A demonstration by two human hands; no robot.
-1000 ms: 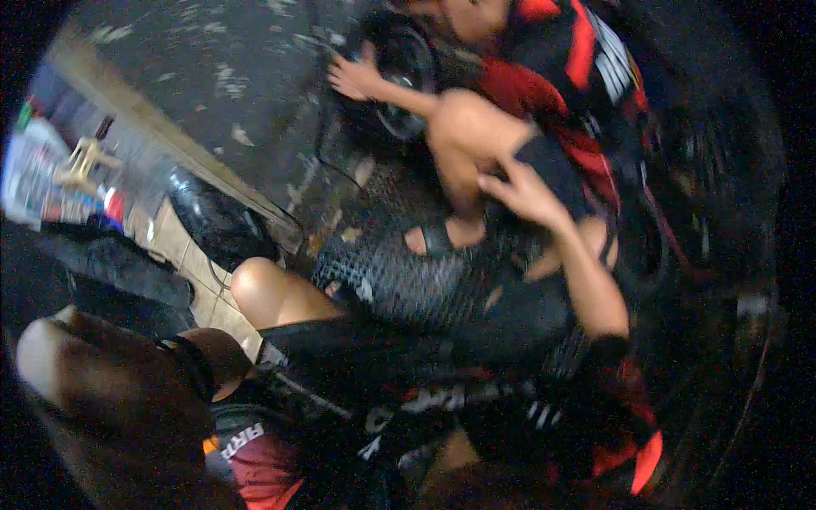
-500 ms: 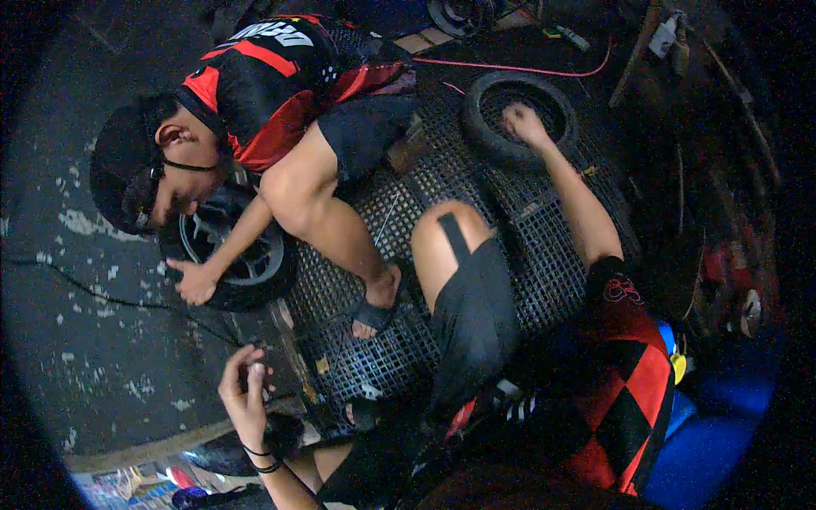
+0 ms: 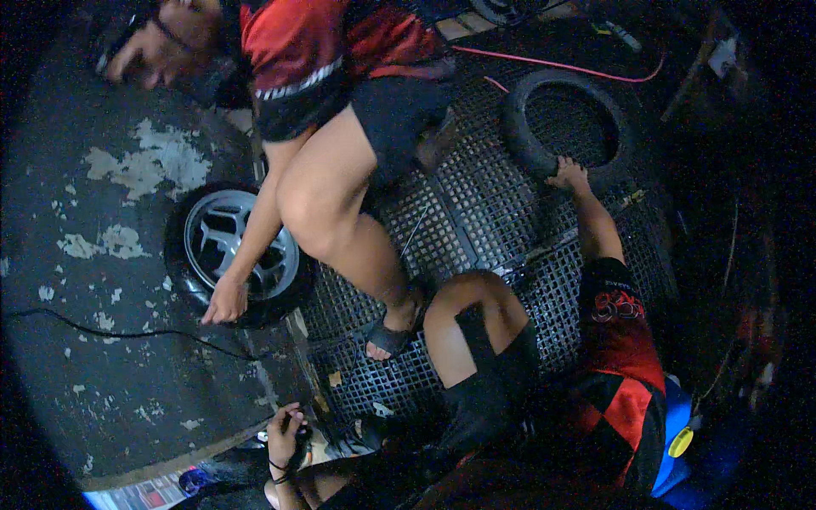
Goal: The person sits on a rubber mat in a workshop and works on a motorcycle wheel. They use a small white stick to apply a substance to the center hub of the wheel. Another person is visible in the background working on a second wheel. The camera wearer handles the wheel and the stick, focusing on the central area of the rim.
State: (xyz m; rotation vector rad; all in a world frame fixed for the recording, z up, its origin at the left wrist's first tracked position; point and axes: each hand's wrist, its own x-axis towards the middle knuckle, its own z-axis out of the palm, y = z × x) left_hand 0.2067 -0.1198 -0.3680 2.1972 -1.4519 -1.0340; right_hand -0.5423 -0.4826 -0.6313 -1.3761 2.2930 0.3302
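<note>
Upper right of the frame: bare black tyre (image 3: 520, 127), lying flat on black grid mat (image 3: 476, 183). Right hand (image 3: 569, 174) at the tyre's lower edge, fingers laid over the rubber; whether they clamp it, cannot tell. Lower left: left hand (image 3: 285, 435), well apart from the tyre, fingers bent; too dark to tell whether they meet or hold anything. Pink-red hose (image 3: 544, 65) runs just above the tyre. Left of centre: grey-spoked wheel (image 3: 225, 242), tyre fitted, beside the mat's left edge. Co-worker's hand (image 3: 228, 302) at that wheel's lower edge, forearm crossing the spokes; contact unclear. Black cable (image 3: 127, 335) on the dark, paint-worn floor (image 3: 51, 399), left side. Lower right: blue shape (image 3: 670, 480) with yellow disc (image 3: 681, 442), kind unclear
</note>
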